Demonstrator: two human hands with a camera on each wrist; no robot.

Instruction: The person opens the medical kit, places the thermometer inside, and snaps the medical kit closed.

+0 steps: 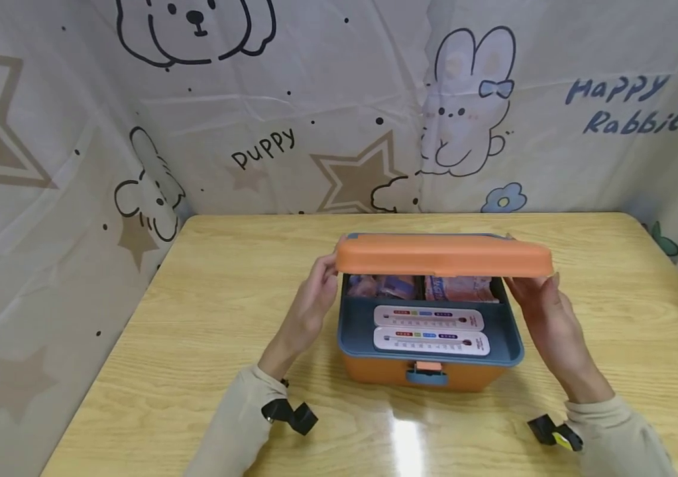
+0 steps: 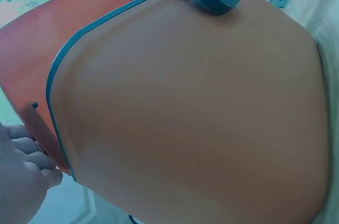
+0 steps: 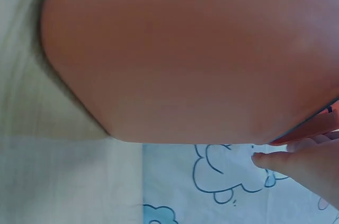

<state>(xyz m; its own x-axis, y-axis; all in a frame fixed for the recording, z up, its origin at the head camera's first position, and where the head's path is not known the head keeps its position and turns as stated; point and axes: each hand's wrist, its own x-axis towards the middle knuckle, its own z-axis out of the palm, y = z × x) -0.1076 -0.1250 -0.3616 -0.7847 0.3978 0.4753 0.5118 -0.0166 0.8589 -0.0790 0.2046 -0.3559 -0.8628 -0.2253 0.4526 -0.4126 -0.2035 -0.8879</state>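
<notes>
An orange and blue storage box stands on the table with its orange lid raised partway and tilted over the back. My left hand holds the lid's left end; its curled fingers show at the lid's edge in the left wrist view. At the other end, my right hand grips the lid, fingers partly hidden behind it. Two white thermometer cards lie in the blue front tray. Behind them, pink and purple packets fill the rear compartments. A blue latch hangs at the front.
The light wood table extends around the box on both sides. A white cloth printed with cartoon animals and stars hangs along the back and sides. Black camera mounts are worn on both wrists.
</notes>
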